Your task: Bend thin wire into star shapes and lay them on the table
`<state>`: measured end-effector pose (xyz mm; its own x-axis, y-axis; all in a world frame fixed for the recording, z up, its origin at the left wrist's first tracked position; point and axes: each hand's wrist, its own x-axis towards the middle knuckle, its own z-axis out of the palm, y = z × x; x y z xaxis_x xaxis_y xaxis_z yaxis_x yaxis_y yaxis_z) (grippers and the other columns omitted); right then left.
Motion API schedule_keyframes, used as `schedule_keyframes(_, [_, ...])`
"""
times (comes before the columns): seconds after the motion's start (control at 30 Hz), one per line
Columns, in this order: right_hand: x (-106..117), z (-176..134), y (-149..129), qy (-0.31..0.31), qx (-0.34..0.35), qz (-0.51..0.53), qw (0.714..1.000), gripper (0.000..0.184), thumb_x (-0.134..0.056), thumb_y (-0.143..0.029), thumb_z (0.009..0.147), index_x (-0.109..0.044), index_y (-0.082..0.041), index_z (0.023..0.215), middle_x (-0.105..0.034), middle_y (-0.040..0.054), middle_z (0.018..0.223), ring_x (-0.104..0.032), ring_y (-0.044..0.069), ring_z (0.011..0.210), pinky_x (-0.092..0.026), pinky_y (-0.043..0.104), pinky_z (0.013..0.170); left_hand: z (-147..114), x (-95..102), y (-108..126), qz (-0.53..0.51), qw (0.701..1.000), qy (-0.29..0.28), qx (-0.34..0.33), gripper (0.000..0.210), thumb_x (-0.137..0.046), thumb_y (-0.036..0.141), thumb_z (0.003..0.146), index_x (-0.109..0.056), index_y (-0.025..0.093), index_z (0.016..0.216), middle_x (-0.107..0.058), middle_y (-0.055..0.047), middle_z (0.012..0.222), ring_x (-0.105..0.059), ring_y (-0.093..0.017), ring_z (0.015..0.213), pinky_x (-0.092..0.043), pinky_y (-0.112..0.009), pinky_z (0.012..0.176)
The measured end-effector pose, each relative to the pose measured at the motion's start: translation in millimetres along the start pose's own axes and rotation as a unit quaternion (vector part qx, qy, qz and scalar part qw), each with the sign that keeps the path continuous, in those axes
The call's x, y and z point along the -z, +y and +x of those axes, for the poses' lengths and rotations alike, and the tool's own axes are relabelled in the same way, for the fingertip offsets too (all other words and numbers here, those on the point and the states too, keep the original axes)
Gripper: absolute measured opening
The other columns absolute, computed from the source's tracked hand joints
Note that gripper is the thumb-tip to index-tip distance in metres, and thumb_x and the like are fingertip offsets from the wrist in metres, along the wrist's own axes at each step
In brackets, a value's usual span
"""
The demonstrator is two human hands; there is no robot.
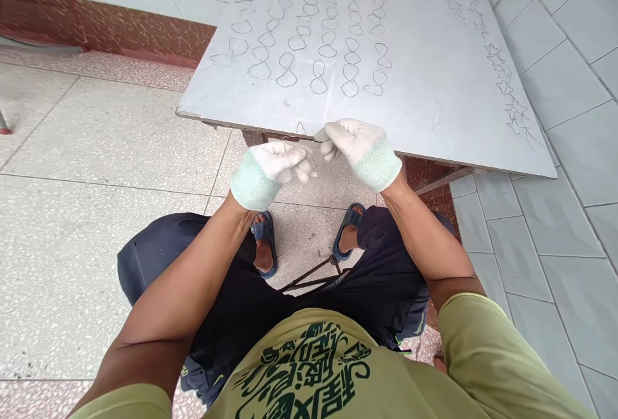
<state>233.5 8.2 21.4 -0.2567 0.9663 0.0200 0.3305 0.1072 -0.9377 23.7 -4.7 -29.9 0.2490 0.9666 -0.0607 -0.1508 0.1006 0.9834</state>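
Where the near edge of the counter [434, 103] crosses the centre of the frame, a thin bent wire [298, 127] is held by the left hand [273, 163]. The grip of this hand is narrowed, with the wire pinched between thumb and fingers. One peaked bend is shown above the left fingertips; a second curve is shown below, at their right. Because part of the wire is covered, its long axis cannot be fixed. The right hand [355, 145] is positioned just to the right and slightly higher; its fingertips are drawn together near the wire, but whether the wire is gripped by them cannot be told. Looped wire pieces [351, 65] are arranged in rows at upper centre; jagged wire pieces [505, 78] are lined up at upper right.
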Motion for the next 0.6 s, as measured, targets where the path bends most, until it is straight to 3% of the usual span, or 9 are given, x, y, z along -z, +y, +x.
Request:
schedule_keyframes(0.1, [-3.0,-3.2,0.5,0.002,-0.001,-0.019,1.000,0.043,-0.067,-0.057,0.113,-0.078,-0.021,0.093,-0.080,0.0037,0.090,-0.073,0.017,0.083,-0.059,0.032,0.085,-0.4,2.9,2.9,-0.024,1.000,0.018,-0.002,0.037,-0.094,0.049,0.084,-0.074,0.019,0.075,-0.071,-0.004,0.061,-0.075,-0.020,0.063,-0.064,-0.029,0.062])
schedule_keyframes(0.27, [-17.3,1.0,6.2,-0.058,0.007,-0.114,0.992,0.028,-0.073,-0.041,0.105,-0.076,-0.022,0.085,-0.079,0.0003,0.087,-0.069,0.017,0.086,-0.051,0.033,0.085,-4.4,1.3,6.5,0.019,0.999,0.023,-0.017,0.038,-0.085,0.048,0.089,-0.072,0.020,0.066,-0.071,-0.007,0.059,-0.068,-0.017,0.060,-0.058,-0.028,0.059])
schedule_keyframes(0.4, [-25.5,3.2,12.6,-0.044,0.022,-0.192,0.980,0.036,-0.063,-0.035,0.110,-0.061,-0.024,0.076,-0.070,-0.0006,0.080,-0.064,0.017,0.081,-0.046,0.034,0.081,-10.7,-4.3,6.0,0.078,0.995,0.059,-0.037,0.036,-0.082,0.045,0.090,-0.074,0.020,0.066,-0.071,-0.006,0.059,-0.066,-0.016,0.059,-0.053,-0.026,0.056])
schedule_keyframes(0.5, [-26.0,1.6,17.2,-0.012,0.052,-0.271,0.961,0.042,-0.059,-0.032,0.113,-0.046,-0.027,0.074,-0.062,0.0005,0.079,-0.060,0.020,0.083,-0.044,0.036,0.084,-12.3,-3.0,4.1,0.074,0.993,0.074,-0.045,0.029,-0.088,0.045,0.085,-0.083,0.017,0.086,-0.073,-0.004,0.062,-0.066,-0.016,0.057,-0.054,-0.027,0.056])
schedule_keyframes(0.6, [-24.8,0.2,19.4,-0.002,0.059,-0.312,0.948,0.042,-0.057,-0.030,0.115,-0.041,-0.028,0.076,-0.058,0.0012,0.081,-0.057,0.022,0.083,-0.043,0.038,0.085,-9.1,4.9,1.5,0.067,0.995,0.065,-0.025,0.039,-0.088,0.047,0.085,-0.086,0.015,0.107,-0.075,-0.004,0.064,-0.067,-0.018,0.055,-0.059,-0.031,0.057])
